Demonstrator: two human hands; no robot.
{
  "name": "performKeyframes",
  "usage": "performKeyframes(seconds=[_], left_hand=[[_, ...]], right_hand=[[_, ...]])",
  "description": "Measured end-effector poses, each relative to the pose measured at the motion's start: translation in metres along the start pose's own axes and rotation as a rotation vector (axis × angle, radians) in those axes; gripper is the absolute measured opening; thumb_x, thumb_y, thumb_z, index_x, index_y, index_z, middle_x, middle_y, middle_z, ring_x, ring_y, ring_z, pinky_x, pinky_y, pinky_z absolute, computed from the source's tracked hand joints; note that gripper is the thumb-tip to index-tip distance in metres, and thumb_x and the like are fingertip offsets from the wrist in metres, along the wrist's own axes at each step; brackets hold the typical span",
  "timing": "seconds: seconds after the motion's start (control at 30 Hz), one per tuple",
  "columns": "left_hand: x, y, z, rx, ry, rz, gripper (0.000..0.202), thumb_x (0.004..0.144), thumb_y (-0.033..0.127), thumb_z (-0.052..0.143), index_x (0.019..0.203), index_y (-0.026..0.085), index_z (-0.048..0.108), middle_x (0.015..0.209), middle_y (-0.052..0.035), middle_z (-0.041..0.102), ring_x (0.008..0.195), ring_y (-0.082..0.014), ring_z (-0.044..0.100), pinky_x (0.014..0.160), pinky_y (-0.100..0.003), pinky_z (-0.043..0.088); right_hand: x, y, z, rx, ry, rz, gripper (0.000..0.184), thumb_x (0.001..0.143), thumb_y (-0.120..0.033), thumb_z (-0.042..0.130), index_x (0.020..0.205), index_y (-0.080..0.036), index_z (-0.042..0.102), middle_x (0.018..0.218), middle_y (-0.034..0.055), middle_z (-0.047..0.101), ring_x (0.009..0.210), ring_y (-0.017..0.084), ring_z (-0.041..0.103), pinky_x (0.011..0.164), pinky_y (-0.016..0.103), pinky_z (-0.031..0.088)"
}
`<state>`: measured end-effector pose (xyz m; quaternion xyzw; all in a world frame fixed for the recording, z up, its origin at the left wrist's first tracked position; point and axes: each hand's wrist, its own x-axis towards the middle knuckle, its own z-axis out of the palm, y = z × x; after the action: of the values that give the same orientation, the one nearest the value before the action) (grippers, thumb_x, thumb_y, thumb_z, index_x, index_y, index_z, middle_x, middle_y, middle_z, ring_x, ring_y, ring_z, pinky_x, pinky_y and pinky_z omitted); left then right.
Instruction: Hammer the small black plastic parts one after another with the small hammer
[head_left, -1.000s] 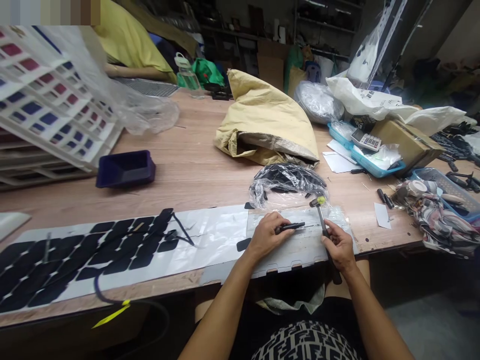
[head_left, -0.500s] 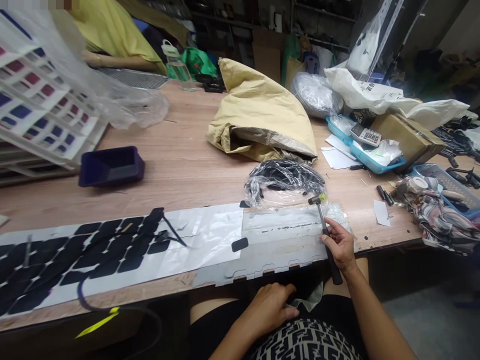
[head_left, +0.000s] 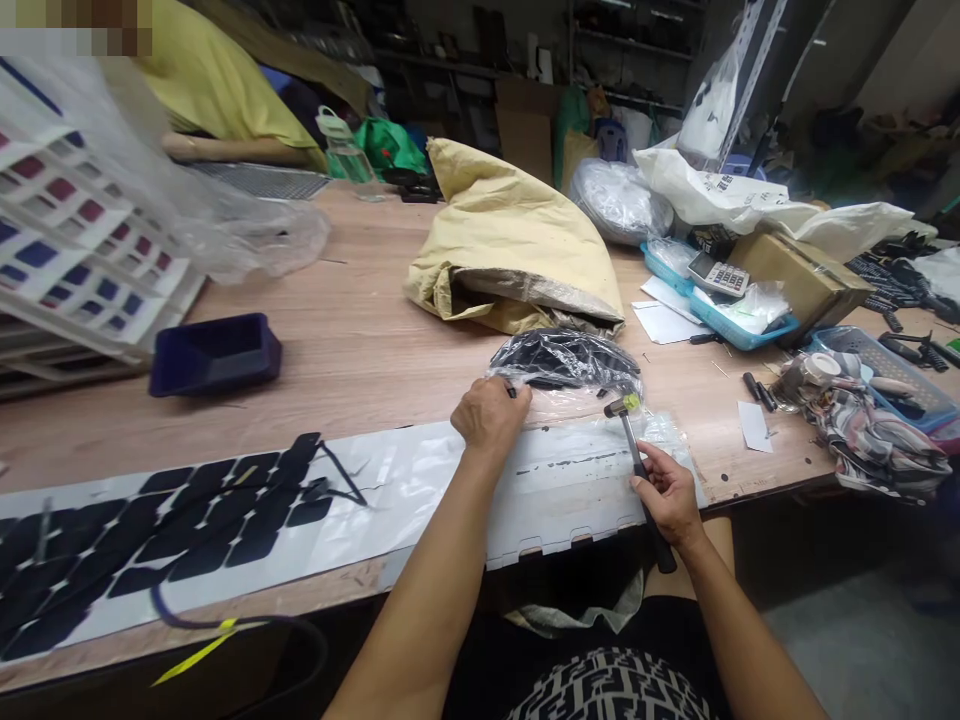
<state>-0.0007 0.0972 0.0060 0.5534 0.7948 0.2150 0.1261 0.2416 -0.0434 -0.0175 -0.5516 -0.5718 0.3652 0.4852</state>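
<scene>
My right hand (head_left: 667, 497) holds a small hammer (head_left: 637, 465) by its dark handle, its head up and resting over the right part of the white sheet (head_left: 570, 490) at the table's front edge. My left hand (head_left: 491, 412) is closed at the left edge of a clear plastic bag (head_left: 570, 360) of black parts. A small black piece (head_left: 511, 391) shows at its fingertips; the rest of it is hidden. To the left, flat black rounded pads (head_left: 255, 510) lie in rows along the white sheet, with a black strap-like piece (head_left: 341, 470) at their right end.
A purple tray (head_left: 217, 355) and a white crate (head_left: 82, 230) stand left. Behind the bag lies a tan sack (head_left: 517, 240). On the right are blue baskets (head_left: 750, 325), a calculator (head_left: 718, 272), a cardboard box (head_left: 810, 275) and bunched cloth (head_left: 862, 430). A person in yellow (head_left: 225, 90) sits across.
My left hand has risen from my lap to the left edge of the plastic bag and closed there. The right hand still holds the hammer. The view has shifted slightly.
</scene>
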Motion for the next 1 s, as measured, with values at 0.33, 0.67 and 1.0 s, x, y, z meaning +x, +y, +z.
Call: performKeyframes(seconds=[0.33, 0.67, 1.0], left_hand=[[0.002, -0.015, 0.007, -0.065, -0.021, -0.047, 0.027, 0.072, 0.04, 0.067, 0.092, 0.024, 0.076, 0.098, -0.012, 0.072, 0.091, -0.0338, 0.064, 0.074, -0.04, 0.046], [-0.019, -0.011, 0.01, -0.118, -0.017, 0.307, 0.015, 0.074, 0.033, 0.069, 0.085, 0.024, 0.073, 0.091, -0.0056, 0.064, 0.095, -0.0274, 0.059, 0.081, -0.037, 0.044], [-0.073, -0.027, 0.016, -0.334, -0.288, 0.645, 0.011, 0.08, 0.029, 0.069, 0.089, 0.024, 0.068, 0.089, -0.0019, 0.068, 0.091, -0.0231, 0.055, 0.086, -0.037, 0.039]], right_hand=[[0.0, -0.003, 0.001, -0.016, -0.009, -0.003, 0.047, 0.078, -0.023, 0.062, 0.124, -0.014, 0.063, 0.073, -0.002, 0.058, 0.053, 0.009, 0.046, 0.048, 0.022, 0.039], [0.0, 0.0, 0.0, -0.009, -0.011, -0.012, 0.047, 0.08, -0.023, 0.063, 0.126, -0.015, 0.063, 0.074, -0.0013, 0.058, 0.057, 0.01, 0.051, 0.051, 0.022, 0.044], [-0.003, 0.002, -0.002, -0.003, -0.017, -0.059, 0.049, 0.081, -0.022, 0.062, 0.129, -0.015, 0.062, 0.076, -0.0005, 0.059, 0.059, 0.011, 0.053, 0.052, 0.023, 0.044]])
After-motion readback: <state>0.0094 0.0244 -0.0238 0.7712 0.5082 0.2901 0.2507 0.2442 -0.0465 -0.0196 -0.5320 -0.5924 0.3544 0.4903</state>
